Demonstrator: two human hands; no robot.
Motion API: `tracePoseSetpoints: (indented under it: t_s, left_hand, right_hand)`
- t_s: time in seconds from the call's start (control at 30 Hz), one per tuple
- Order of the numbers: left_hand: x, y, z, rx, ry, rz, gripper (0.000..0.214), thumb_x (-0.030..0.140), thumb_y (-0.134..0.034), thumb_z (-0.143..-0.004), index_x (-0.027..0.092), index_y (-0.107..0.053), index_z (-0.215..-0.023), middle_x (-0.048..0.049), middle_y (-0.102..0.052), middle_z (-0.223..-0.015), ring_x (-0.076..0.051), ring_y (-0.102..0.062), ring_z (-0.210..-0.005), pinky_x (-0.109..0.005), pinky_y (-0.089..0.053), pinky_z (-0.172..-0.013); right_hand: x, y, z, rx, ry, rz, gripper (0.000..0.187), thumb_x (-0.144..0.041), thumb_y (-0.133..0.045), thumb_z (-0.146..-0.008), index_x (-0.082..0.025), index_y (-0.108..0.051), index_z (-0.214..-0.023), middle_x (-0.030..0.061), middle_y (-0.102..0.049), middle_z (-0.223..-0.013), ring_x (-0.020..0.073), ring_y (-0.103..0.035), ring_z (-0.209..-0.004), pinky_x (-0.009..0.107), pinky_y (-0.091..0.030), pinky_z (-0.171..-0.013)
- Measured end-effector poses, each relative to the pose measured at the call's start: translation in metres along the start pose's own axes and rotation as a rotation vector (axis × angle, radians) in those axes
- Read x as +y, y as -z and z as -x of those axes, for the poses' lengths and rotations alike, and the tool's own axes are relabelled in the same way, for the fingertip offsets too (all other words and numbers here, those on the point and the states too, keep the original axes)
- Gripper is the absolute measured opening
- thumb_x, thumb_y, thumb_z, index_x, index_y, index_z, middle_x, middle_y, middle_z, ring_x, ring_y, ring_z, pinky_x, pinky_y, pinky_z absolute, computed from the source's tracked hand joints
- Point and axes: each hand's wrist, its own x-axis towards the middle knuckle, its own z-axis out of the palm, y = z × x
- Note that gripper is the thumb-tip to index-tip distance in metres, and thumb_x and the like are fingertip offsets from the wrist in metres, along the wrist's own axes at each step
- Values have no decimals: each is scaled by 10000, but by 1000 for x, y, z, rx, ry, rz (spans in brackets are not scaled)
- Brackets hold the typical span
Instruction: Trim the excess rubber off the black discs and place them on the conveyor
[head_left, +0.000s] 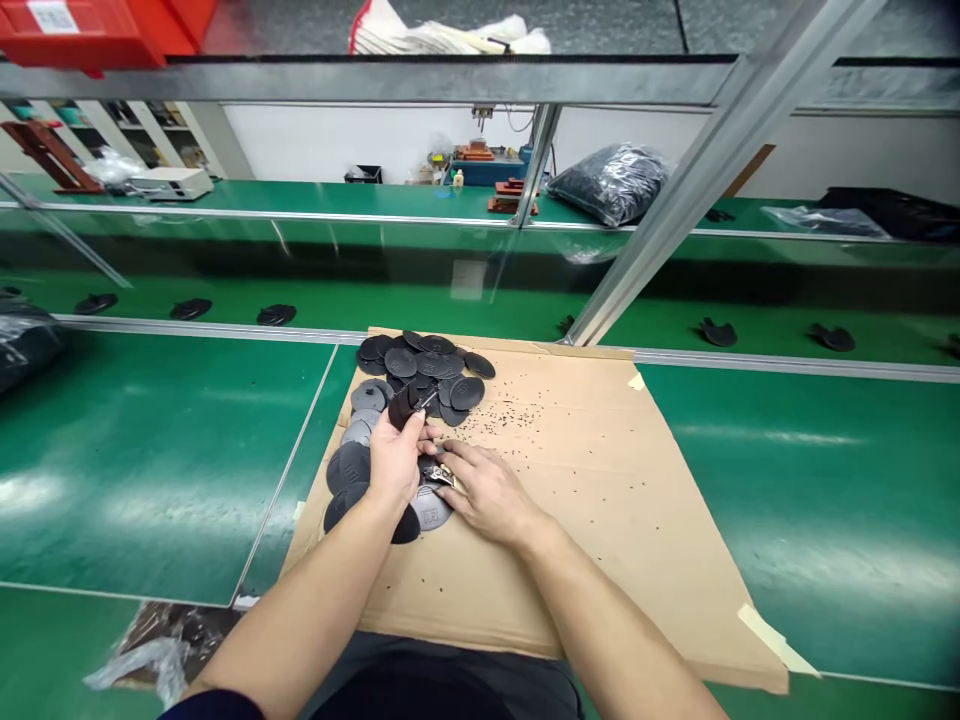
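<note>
My left hand [394,458] holds one black round plastic disc [403,403] tilted up above a pile of several black discs [424,365] on a cardboard sheet [600,480]. My right hand [487,490] grips a small metal cutting tool [439,474] just right of the left hand, over a grey disc [431,510]. More grey and black discs [349,465] lie in a row to the left of my hands. Tiny black trimmings [510,415] are scattered on the cardboard right of the pile.
The cardboard lies on a green workbench [150,450]. A green conveyor belt [375,290] behind carries spaced black parts [276,315]. A slanted aluminium frame post [675,190] rises at the right. A black bag [611,180] sits farther back; crumpled plastic [142,660] lies lower left.
</note>
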Motion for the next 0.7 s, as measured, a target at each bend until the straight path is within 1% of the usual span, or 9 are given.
tracePoseSetpoints:
  t_s: [0.03,0.1,0.17,0.3,0.37,0.43,0.53,0.63,0.7]
  left_hand:
    - [0,0,1,-17,6,5,419,300,-753,-652,150,-556,-990,-51,-654,-923,-98,-620,-564,-174,-434,-412]
    - [0,0,2,-36,29,10,394,296,-734,-678,148,-564,-1001,-69,-658,-985,-101,-632,-570,-191,-467,-440]
    - [-1,0,1,-26,54,11,344,274,-716,-703,138,-567,-981,-70,-665,-951,-110,-644,-577,-202,-489,-470]
    - [-1,1,-1,0,97,16,276,219,-693,-737,126,-568,-964,-66,-673,-880,-115,-654,-596,-214,-511,-527]
    - [-2,1,-1,4,110,19,265,208,-686,-745,121,-570,-967,-63,-673,-862,-115,-655,-599,-219,-514,-542]
    - [-2,1,-2,8,112,20,264,204,-681,-747,122,-571,-972,-57,-671,-853,-118,-656,-600,-222,-511,-544]
    - [-3,2,-4,12,107,16,267,206,-685,-737,128,-575,-968,-46,-668,-852,-121,-655,-597,-230,-506,-543]
    - [-5,4,-4,0,92,31,291,210,-724,-690,129,-586,-933,-36,-663,-789,-141,-665,-633,-253,-515,-593]
    - [-5,6,-3,-76,65,83,340,222,-756,-651,126,-603,-940,-51,-674,-807,-179,-687,-756,-292,-531,-706]
  right_hand:
    - [0,-2,0,-27,-17,23,353,-289,-597,-867,-196,-562,-1206,108,-595,-1228,249,-572,-1047,398,-459,-920]
    - [2,-4,-1,-44,-52,57,322,-251,-584,-869,-201,-573,-1187,88,-644,-1107,241,-580,-974,386,-459,-884]
    - [6,-5,0,-10,-77,84,278,-195,-562,-862,-201,-595,-1138,78,-659,-1011,235,-572,-907,375,-452,-840]
    - [12,-5,1,29,-93,88,308,-96,-533,-807,-200,-611,-1086,78,-654,-968,230,-559,-863,360,-441,-802]
    - [13,-3,1,42,-95,62,301,-92,-514,-805,-194,-615,-1069,82,-650,-946,226,-559,-841,358,-447,-795]
    - [14,0,2,90,-100,14,263,-114,-487,-833,-191,-620,-1046,83,-646,-911,220,-561,-820,354,-453,-785]
    - [20,4,3,228,-183,-151,192,-184,-491,-870,-202,-623,-1007,71,-646,-879,208,-575,-808,346,-464,-772]
    - [27,9,3,406,-388,-482,177,-293,-581,-845,-204,-614,-994,39,-636,-830,179,-578,-733,325,-480,-712]
    - [29,12,1,517,-531,-741,243,-360,-653,-795,-195,-613,-970,14,-612,-782,150,-557,-668,300,-481,-659]
